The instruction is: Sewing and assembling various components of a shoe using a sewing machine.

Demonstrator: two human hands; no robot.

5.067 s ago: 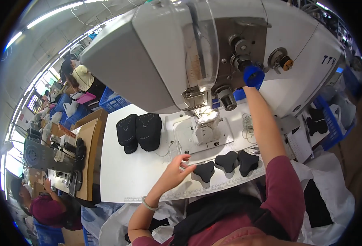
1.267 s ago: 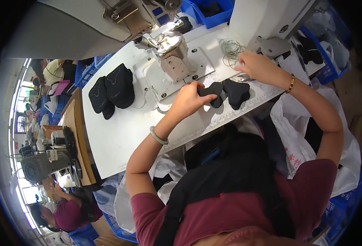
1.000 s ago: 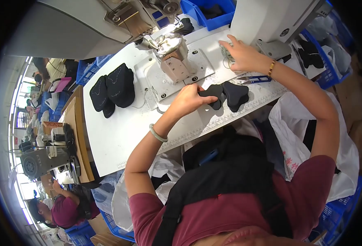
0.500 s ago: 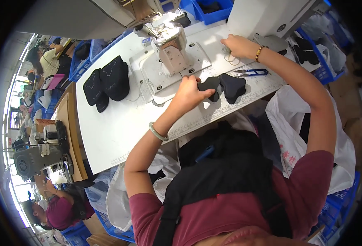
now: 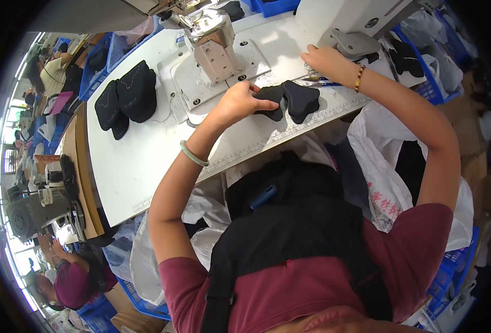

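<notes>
My left hand (image 5: 238, 103) grips a small black padded piece (image 5: 271, 104) at the front of the white sewing table (image 5: 140, 172), thumb on top and fingers curled at its edge. Touching or nearly touching that piece on its right lies a second black padded piece (image 5: 301, 102). Farther right, my right hand (image 5: 330, 64) is low over the tabletop with its fingers bent together. Beneath its palm lie blue-handled thread snips (image 5: 324, 84), partly covered. Some thin, thread-like loop shows under the fingers; what they hold, if anything, I cannot make out.
The sewing machine's metal post (image 5: 215, 55) stands beyond my left hand. Several stitched black pads (image 5: 136, 91) lie at left. Blue crates (image 5: 96, 66) flank the table, and a white sack (image 5: 376, 150) hangs at its right front. A person (image 5: 81, 280) sits at lower left.
The whole view has shifted, so the table appears higher and more to the left. My right hand has come nearer me and partly over the snips. The left hand keeps its hold.
</notes>
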